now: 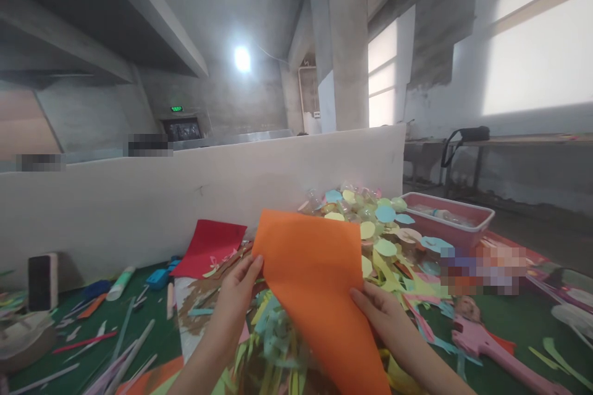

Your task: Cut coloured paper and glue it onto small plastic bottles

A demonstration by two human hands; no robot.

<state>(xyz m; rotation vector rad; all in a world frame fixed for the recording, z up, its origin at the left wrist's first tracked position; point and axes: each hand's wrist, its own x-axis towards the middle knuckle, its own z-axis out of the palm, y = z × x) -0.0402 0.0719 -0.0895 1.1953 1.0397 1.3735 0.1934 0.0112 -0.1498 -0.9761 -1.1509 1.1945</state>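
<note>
An orange sheet of paper (315, 259) is held up in front of me over the cluttered table, its lower part sloping down to the right. My left hand (241, 278) pinches its left edge between thumb and fingers. On the opposite edge, my right hand (377, 308) grips it with the thumb on the near face and the fingers partly hidden behind. Beneath and beyond the sheet lie cut paper strips (278, 327) in yellow, green and blue. Round paper pieces (385, 248) are heaped behind it to the right. A red sheet (210, 248) rests to the left.
A white board (208, 188) stands across the table's back. At the right are a pink plastic basket (447, 222) and a pink-handled tool (486, 345). Leftward are an upright phone (43, 282), a white-green tube (120, 284) and scattered sticks (134, 355) on the green tabletop.
</note>
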